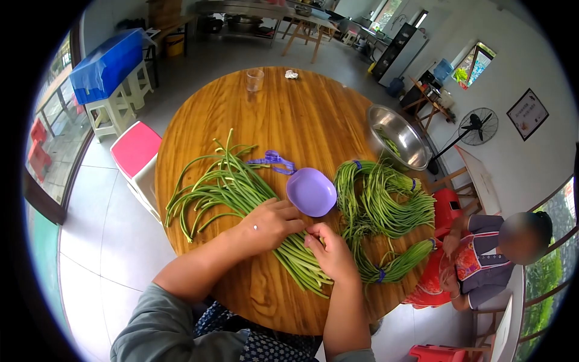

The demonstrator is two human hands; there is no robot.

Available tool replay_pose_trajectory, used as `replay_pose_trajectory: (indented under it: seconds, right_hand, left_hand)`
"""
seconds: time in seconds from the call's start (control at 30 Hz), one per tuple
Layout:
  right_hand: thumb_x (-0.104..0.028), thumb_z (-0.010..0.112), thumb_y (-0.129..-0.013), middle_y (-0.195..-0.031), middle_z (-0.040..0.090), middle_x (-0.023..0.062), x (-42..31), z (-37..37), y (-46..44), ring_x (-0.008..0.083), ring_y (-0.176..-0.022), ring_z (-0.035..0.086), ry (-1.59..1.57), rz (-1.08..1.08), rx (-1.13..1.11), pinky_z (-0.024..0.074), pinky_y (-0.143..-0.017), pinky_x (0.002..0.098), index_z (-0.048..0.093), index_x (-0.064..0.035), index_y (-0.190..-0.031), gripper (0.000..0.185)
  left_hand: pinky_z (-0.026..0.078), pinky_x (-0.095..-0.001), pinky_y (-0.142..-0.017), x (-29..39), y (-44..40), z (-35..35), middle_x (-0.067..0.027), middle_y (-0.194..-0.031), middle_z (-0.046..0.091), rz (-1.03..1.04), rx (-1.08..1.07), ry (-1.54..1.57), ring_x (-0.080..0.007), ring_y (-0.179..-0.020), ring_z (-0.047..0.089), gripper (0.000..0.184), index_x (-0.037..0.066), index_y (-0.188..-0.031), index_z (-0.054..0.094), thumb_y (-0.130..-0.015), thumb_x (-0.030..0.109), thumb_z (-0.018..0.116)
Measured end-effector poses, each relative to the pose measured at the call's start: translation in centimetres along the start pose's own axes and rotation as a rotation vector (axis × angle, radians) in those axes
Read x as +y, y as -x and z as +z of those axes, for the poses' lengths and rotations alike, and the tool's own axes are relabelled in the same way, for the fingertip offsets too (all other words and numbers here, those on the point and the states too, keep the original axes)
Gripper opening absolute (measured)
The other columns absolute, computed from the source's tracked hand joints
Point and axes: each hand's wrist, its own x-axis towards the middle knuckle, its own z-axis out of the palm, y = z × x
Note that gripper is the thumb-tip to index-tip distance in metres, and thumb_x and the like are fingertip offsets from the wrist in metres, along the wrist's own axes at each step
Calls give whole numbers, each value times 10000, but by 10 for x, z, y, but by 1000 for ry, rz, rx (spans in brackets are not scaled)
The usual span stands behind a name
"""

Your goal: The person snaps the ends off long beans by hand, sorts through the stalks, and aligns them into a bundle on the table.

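A loose heap of green garlic scapes [232, 181] lies slantwise across the round wooden table in front of me. My left hand [272, 224] is closed over the middle of the stems from above. Close beside it, my right hand [330, 250] pinches at the same stems with thumb and forefinger; the exact stem between the fingertips is hard to see. Just beyond my hands sits a shallow purple dish [311, 192], and left of it a crumpled purple ribbon [274, 161]. Tied bundles of garlic scapes [392, 202] rest on the right, bound with purple bands.
A steel bowl [413, 142] with some green stems stands at the table's right edge. On the far side of the wooden table [205, 114] are a clear cup [254, 80] and crumpled white paper [291, 74]. A person in a red apron [467, 256] sits at the right.
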Motion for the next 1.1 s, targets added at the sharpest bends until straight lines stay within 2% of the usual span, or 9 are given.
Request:
replay_pose_trajectory:
  seconds: [0.2,0.3,0.53,0.63,0.7,0.8,0.83,0.97,1.1]
  right_hand:
    - [-65,623,-949,-900,699,169,-8,20,-1,330,-838,693,285,-47,155,526,-728,396,585,-4,-1045,119]
    - [-65,617,-953,-915,688,177,-9,31,-9,349,-832,685,279,-127,353,525,-713,410,584,-7,-1038,108]
    - [-74,578,-982,-870,621,180,-6,38,-15,376,-773,623,173,-217,615,494,-695,437,541,-3,-1053,108]
    - [-141,496,-1047,-897,592,112,19,-3,-21,193,-662,557,-160,129,718,469,-609,339,481,-17,-1051,125]
    - [-125,478,-1061,-935,571,81,22,-17,-13,121,-629,492,-621,94,531,383,-541,264,474,-47,-1108,92]
    - [-122,496,-1057,-965,567,70,8,-4,-7,119,-624,474,-899,92,233,351,-536,244,507,-75,-1126,84]
    - [-147,497,-1061,-974,572,66,7,1,-6,127,-642,472,-918,100,166,363,-551,253,518,-82,-1130,97]
    - [-195,536,-1056,-916,542,26,-1,12,-6,79,-633,431,-847,175,47,349,-551,216,535,-71,-1088,128]
    - [-167,574,-1037,-819,520,16,-2,9,-5,63,-605,416,-786,161,-24,329,-530,197,537,-52,-1032,121]
  left_hand:
    - [486,-376,-664,14,-1,9,-43,-774,592,2,72,-78,-255,-749,631,203,106,-900,659,-698,87,656]
    - [519,-404,-576,35,-3,21,-107,-697,621,-315,220,39,-338,-611,639,151,51,-960,659,-811,28,662]
    - [527,-408,-634,29,-7,-4,-163,-787,666,-427,208,574,-362,-691,656,95,-15,-995,647,-916,39,649]
    - [511,-433,-646,23,-8,-21,-196,-831,666,-283,151,682,-375,-773,675,39,2,-920,645,-894,26,660]
    - [518,-456,-702,18,-4,-15,-197,-899,669,-122,145,613,-391,-844,668,90,-1,-994,622,-909,23,638]
    - [518,-480,-712,20,1,-4,-194,-937,669,-246,55,571,-413,-853,656,227,11,-1130,561,-915,29,626]
    - [522,-459,-741,18,5,-2,-190,-918,664,-288,-86,512,-392,-900,649,357,24,-1247,501,-917,31,637]
    - [520,-470,-727,13,10,12,-185,-899,674,-257,-79,558,-392,-865,652,381,30,-1251,489,-913,66,662]
    - [503,-492,-669,2,7,-3,-167,-792,660,-178,-36,372,-399,-759,654,276,41,-1115,576,-889,138,703]
